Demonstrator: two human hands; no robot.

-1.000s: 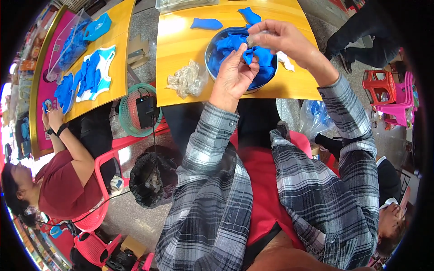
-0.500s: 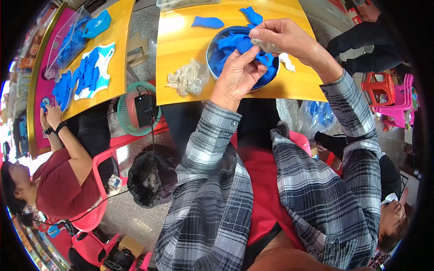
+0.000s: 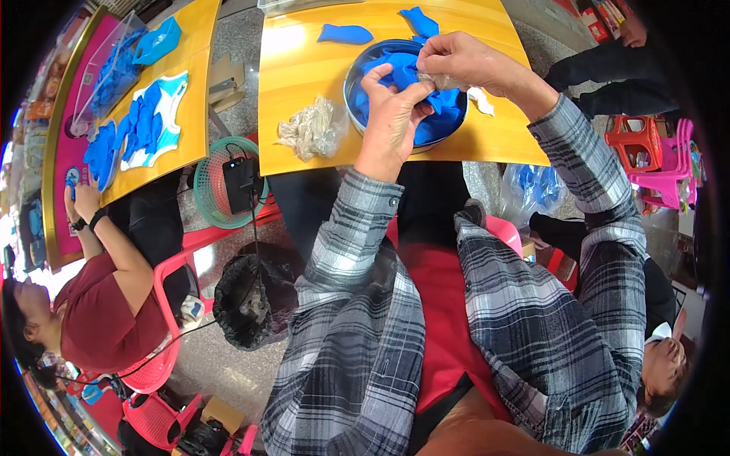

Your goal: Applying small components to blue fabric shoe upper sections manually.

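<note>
Over a round dark-rimmed tub (image 3: 347, 97) full of soft blue pieces (image 3: 449, 114), my two hands meet. My left hand (image 3: 389, 125) is closed at the thumb on a limp blue piece (image 3: 404, 74), its index finger bent and raised. Thumb and fingers of my right hand (image 3: 475, 64) pinch a crumpled, whitish see-through scrap (image 3: 441, 80) beside that piece. Whether the scrap is joined to the blue piece, I cannot tell. Two blue fish-shaped pieces, one at the left (image 3: 344, 34) and one at the right (image 3: 419, 21), lie beyond the tub.
Left of the tub sits a heap of crumpled whitish film (image 3: 310, 128); a white scrap (image 3: 481, 102) lies at its right. A black-lined bin (image 3: 255, 296) and a green basket (image 3: 209, 182) stand below. A co-worker (image 3: 114, 304) handles blue pieces at the left table (image 3: 201, 76).
My left index finger has lifted and bent away from the thumb. My right hand has shifted slightly, still pinching the whitish scrap. The co-worker's hands have moved a little.
</note>
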